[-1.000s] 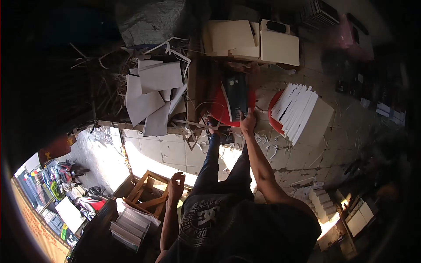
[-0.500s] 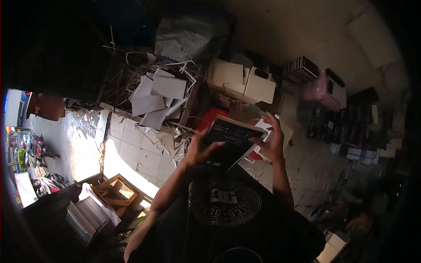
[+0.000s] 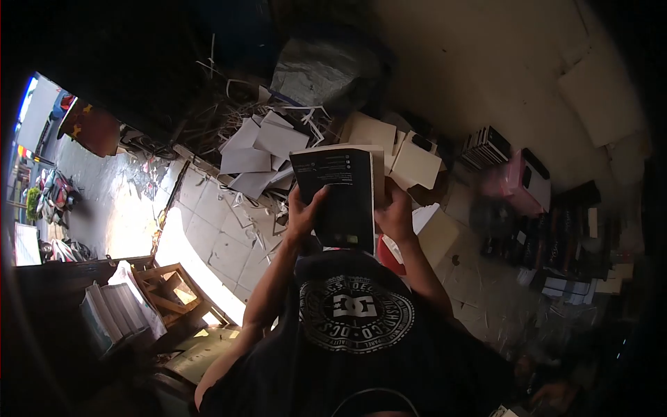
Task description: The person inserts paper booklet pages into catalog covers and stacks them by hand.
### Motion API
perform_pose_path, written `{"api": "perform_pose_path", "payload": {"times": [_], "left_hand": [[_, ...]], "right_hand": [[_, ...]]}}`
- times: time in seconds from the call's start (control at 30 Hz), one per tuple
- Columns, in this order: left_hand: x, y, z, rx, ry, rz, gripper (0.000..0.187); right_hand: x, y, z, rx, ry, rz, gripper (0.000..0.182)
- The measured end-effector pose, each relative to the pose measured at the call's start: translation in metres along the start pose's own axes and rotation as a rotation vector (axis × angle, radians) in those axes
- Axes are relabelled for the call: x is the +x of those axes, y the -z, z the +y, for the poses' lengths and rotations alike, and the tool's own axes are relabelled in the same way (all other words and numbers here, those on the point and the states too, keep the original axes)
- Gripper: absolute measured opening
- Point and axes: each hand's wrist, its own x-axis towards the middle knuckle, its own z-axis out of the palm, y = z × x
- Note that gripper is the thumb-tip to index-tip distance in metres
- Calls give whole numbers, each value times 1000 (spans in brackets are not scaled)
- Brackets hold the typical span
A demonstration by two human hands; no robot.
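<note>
A book [image 3: 342, 208] with a black cover and small white print is held upright in front of my chest. My left hand [image 3: 303, 214] grips its left edge, the thumb lying across the cover. On the other side, my right hand [image 3: 396, 214] holds the page edge, its fingers partly hidden behind the book. Just beyond the book lie cream-coloured stacks [image 3: 415, 163] and, to the left, loose white sheets [image 3: 281, 139]. Something red [image 3: 390, 258] shows low beside the book, mostly covered by it and my right arm.
Paper strips [image 3: 316, 118] surround the loose sheets. On the right stand a row of dark books [image 3: 484, 147], a pink-wrapped bundle [image 3: 517, 182] and more dark stacks [image 3: 549, 240]. A wooden frame [image 3: 170, 288] and thick paper stacks [image 3: 118, 313] sit at lower left, near the bright doorway.
The book has turned from a slant to nearly upright. My right hand has come down from its top corner to grip the side edge. The view has shifted too.
</note>
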Motion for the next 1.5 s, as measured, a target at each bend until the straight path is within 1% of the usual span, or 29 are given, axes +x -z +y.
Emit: {"api": "perform_pose_path", "payload": {"times": [0.07, 0.13, 0.2, 0.27, 0.3, 0.33, 0.37, 0.4, 0.43, 0.53, 0.67, 0.73, 0.77, 0.8, 0.87, 0.9, 0.93, 1.0, 1.03, 1.07, 1.1, 1.13, 1.2, 1.23, 1.27, 1.3, 1.4, 1.47, 1.5], "left_hand": [[-4, -17, -2, 141, -122, 211, 25], [-4, -32, -2, 193, -224, 325, 24], [-4, -36, -2, 192, -261, 350, 24], [-8, -29, -6, 152, -234, 289, 26], [-12, -14, -11, 131, -209, 123, 34], [-17, 20, -36, 10, 59, -7, 55], [-10, 33, -22, -352, 195, -285, 86], [-4, 23, 5, -683, 324, -424, 103], [-1, 14, 29, -714, 345, -487, 95], [26, 10, 19, -407, 158, -747, 84], [49, 19, -23, -417, 70, -985, 67], [55, 39, -14, -100, 111, -755, 54], [56, 57, -22, -66, 152, -619, 37], [40, 60, 20, 112, 143, -417, 28], [27, 74, 40, 103, 101, -201, 25], [26, 84, 19, 219, 27, -206, 23], [25, 80, 3, 449, -264, -242, 23], [2, 41, 14, 411, -39, -233, 39], [-5, 24, -2, 427, -163, -209, 48], [-9, 8, -15, 442, -285, -187, 58], [-12, -1, -14, 573, -230, -232, 75], [-16, -4, -13, 571, -257, -134, 77], [-15, 23, 7, 385, -130, -35, 78], [-14, 49, 16, 480, -117, -5, 74], [-6, 83, -10, 511, -226, -6, 74], [-6, 108, -18, 361, -70, -156, 73], [-25, 116, 14, 208, 223, -403, 64], [-26, 113, 13, 194, 282, -346, 54], [-26, 111, 5, 287, 251, -256, 49]], "right_hand": [[-5, -15, 19, -492, 176, 192, 53], [-4, -28, 23, -568, 433, 350, 61], [-8, -29, 12, -595, 470, 348, 59], [-13, -18, -9, -390, 219, 212, 55], [-16, -8, 9, -111, 125, 93, 53], [-20, 2, 27, 161, 6, 7, 52], [-16, 13, 8, 424, 49, -145, 56], [-20, 16, 6, 406, 27, -163, 58], [-25, 14, -5, 656, -162, -167, 57], [-31, 14, 11, 581, -215, -261, 59], [-39, 27, 69, 573, -301, -225, 56], [-43, 40, 101, 553, -328, -151, 55], [-45, 46, 114, 546, -333, -95, 55], [-45, 49, 126, 531, -335, -27, 54], [-39, 50, 131, 470, -302, 142, 56], [-32, 49, 135, 442, -282, 227, 57], [-25, 37, 123, 182, -207, 296, 48], [-15, -5, 79, -344, -44, 427, 31], [-11, -21, 68, -266, -22, 451, 25], [-10, -33, 53, -304, -72, 350, 30], [-11, -39, 56, -358, -39, 309, 31], [-12, -44, 59, -414, -6, 267, 34], [-2, -35, 37, -231, -78, 304, 36], [-4, -26, 21, -52, -158, 270, 38], [-4, -17, 4, 128, -237, 234, 39], [-6, -5, 8, 178, -234, 196, 41], [-9, 12, 0, 203, -434, 77, 52], [-14, 19, 41, 271, -482, 96, 46], [-16, 12, 46, 499, -486, 150, 42]]}}
